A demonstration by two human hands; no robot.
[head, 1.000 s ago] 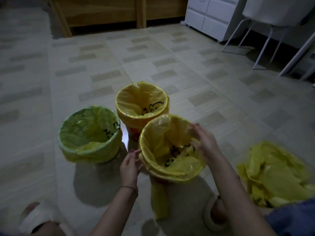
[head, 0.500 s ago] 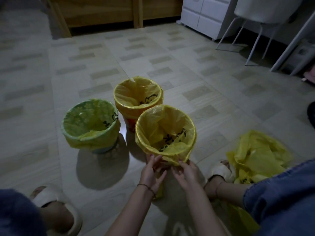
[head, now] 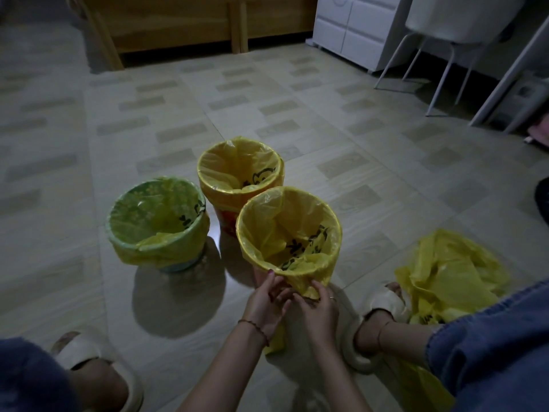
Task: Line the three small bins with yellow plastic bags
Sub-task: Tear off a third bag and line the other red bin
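Three small bins stand close together on the tiled floor, each with a yellow bag folded over its rim: a green bin point(head: 157, 224) at left, an orange bin point(head: 239, 171) behind, and the nearest bin point(head: 289, 230) in front of me. My left hand point(head: 267, 304) and right hand point(head: 319, 307) are together at the near side of the nearest bin, below its rim. Both pinch the hanging loose end of its yellow bag point(head: 303, 281). A strip of that bag trails down behind my left wrist.
A heap of spare yellow bags point(head: 448, 278) lies on the floor at right, by my right foot in a pale slipper point(head: 374, 319). My left slipper point(head: 89, 364) is at lower left. A wooden bed frame point(head: 178, 25), white cabinet point(head: 353, 28) and chair legs point(head: 439, 66) stand at the back.
My hands left the bin's rim, where they were spreading the bag, and came down together to the near side. They now pinch the bag's loose overhang.
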